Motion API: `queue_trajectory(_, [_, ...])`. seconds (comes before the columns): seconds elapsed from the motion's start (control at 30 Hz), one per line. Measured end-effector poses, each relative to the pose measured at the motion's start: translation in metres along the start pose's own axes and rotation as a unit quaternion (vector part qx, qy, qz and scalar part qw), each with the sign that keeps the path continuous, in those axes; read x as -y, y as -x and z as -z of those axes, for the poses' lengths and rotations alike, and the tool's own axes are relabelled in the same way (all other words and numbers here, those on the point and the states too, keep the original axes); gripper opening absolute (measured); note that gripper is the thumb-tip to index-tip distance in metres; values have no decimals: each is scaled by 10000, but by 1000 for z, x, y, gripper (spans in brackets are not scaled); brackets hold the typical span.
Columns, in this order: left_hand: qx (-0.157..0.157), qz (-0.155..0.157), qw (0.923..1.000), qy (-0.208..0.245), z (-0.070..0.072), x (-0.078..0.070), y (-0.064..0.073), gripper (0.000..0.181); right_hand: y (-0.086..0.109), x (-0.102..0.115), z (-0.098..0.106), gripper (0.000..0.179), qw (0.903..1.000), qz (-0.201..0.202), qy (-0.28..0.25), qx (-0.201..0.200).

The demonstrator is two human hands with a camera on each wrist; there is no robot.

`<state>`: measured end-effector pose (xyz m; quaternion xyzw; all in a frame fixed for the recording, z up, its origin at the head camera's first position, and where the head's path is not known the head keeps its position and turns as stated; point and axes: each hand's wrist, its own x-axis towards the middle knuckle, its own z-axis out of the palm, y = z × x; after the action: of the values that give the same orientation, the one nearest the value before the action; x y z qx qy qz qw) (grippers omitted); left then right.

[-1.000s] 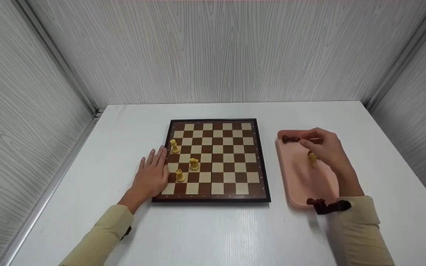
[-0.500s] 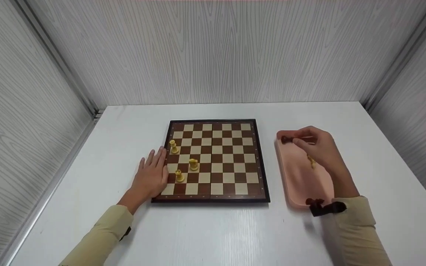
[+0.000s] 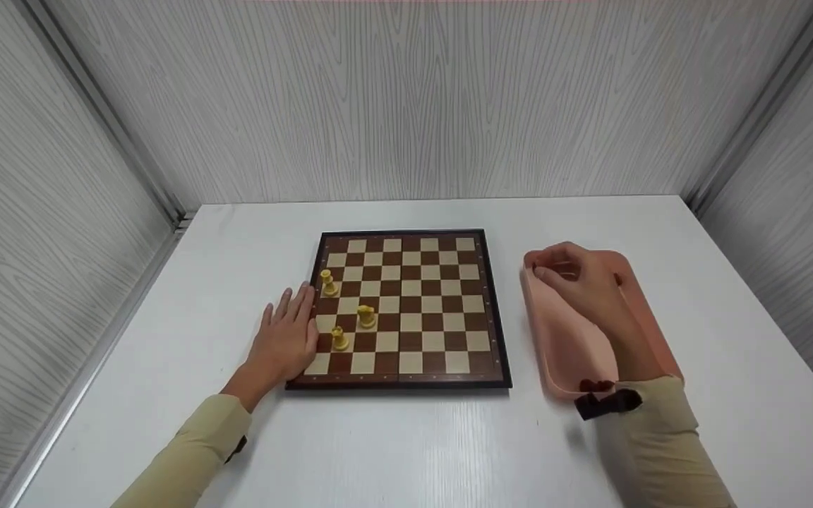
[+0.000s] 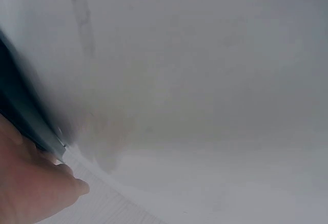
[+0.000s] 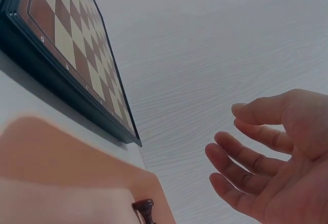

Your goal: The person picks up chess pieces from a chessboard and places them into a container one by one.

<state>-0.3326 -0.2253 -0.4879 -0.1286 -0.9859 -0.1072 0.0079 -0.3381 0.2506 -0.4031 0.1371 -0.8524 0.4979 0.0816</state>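
In the head view my left hand lies flat with its fingers straight along the left edge of the chessboard. On the board's left side stand a yellow knight and two other yellow chess pieces, one farther back and one nearer. My right hand is over the back left corner of the pink tray, fingers loosely bent. In the right wrist view, a dark chess piece sits in the tray, apart from the bent fingers, which hold nothing.
Another dark red chess piece shows at the tray's front end, beside the black wrist mount. The right forearm crosses the tray and hides part of its inside. White wood-grained walls enclose the white table.
My right hand has moved left over the tray, now covering most of the dark piece at the back left. The yellow piece in the tray has become hidden. The left hand stays on the board's edge.
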Motion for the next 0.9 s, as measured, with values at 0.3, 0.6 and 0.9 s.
queue_trajectory(0.3, [-14,38,10000,53,-1,4,6,60,-7,22,-29,25,9996,-36,-161,233])
queue_trajectory(0.6, [-64,35,9999,109,0,5,3,60,-20,24,-59,23,9982,293,-422,312])
queue_trajectory(0.9, [-16,-16,10000,93,1,1,0,60,-29,35,-91,25,9964,551,-456,454])
